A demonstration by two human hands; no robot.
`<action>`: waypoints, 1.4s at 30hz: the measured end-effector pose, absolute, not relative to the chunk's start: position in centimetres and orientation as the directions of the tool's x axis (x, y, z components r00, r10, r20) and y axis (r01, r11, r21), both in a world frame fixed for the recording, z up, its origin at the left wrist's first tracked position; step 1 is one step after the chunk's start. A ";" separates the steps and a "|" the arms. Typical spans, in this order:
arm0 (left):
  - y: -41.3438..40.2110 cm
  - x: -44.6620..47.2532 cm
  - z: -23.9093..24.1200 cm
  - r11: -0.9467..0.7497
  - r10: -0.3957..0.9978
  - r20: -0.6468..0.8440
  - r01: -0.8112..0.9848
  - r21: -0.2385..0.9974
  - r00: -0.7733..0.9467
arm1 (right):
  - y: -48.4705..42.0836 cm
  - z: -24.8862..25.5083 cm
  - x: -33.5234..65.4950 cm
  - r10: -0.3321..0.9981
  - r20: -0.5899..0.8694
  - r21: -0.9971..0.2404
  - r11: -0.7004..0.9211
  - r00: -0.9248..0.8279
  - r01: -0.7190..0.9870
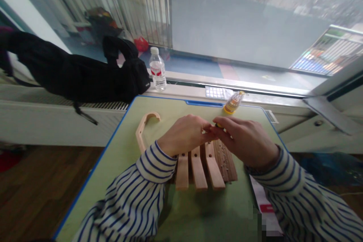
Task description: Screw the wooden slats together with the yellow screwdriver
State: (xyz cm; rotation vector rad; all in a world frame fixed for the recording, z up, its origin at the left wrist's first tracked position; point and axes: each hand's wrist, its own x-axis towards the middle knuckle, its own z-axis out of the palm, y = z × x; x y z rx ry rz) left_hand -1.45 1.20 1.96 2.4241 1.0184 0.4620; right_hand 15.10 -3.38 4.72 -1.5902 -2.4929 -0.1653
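My left hand (pixel 184 133) and my right hand (pixel 249 140) meet above the middle of the table, fingertips close together. Between the right thumb and fingers shows a small black and yellow piece (pixel 218 125), mostly covered, so its kind is unclear. The left fingers are bent in a pinch beside it; whatever they grip is hidden. Below the hands, three pale wooden strips with dark holes, one of them a bent wooden strip (pixel 199 174), lie side by side across a brown board (pixel 227 162) with many small holes. A hook-shaped wooden piece (pixel 139 133) rests left of my left wrist.
The green table (pixel 124 170) has a blue edge. Near its far edge stands a yellow-capped bottle (pixel 233 103). On the windowsill are a water bottle (pixel 157 72) and a black bag (pixel 93 77). A sheet with red print (pixel 265 208) lies by my right forearm.
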 end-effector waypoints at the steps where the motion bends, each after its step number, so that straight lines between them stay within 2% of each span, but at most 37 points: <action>1: 1.2 -1.4 2.0 -0.617 0.736 0.128 0.581 0.530 0.665 | -3.4 4.8 15.0 0.888 0.210 0.003 0.418 -0.409 0.909; 5: 1.0 -1.3 2.0 -0.618 0.744 0.136 0.598 0.509 0.654 | -3.6 5.3 15.2 0.888 0.181 -0.008 0.431 -0.422 0.903; 9: 1.0 -1.3 1.9 -0.610 0.744 0.144 0.576 0.545 0.652 | -3.5 5.8 15.7 0.868 0.177 -0.068 0.480 -0.463 0.874; 12: 0.9 -1.3 1.8 -0.609 0.738 0.150 0.552 0.570 0.659 | -3.5 6.2 16.1 0.848 0.203 -0.064 0.509 -0.489 0.858; 16: 1.1 -1.3 1.7 -0.602 0.733 0.145 0.534 0.594 0.665 | -3.3 6.4 16.1 0.826 0.164 -0.057 0.554 -0.540 0.830; 27: 1.3 -1.3 1.5 -0.575 0.730 0.110 0.520 0.632 0.674 | -3.1 5.8 16.1 0.843 0.188 -0.023 0.517 -0.505 0.855; 42: 1.5 -1.5 1.1 -0.600 0.710 0.127 0.501 0.624 0.692 | -3.3 5.1 15.8 0.860 0.223 0.016 0.467 -0.459 0.884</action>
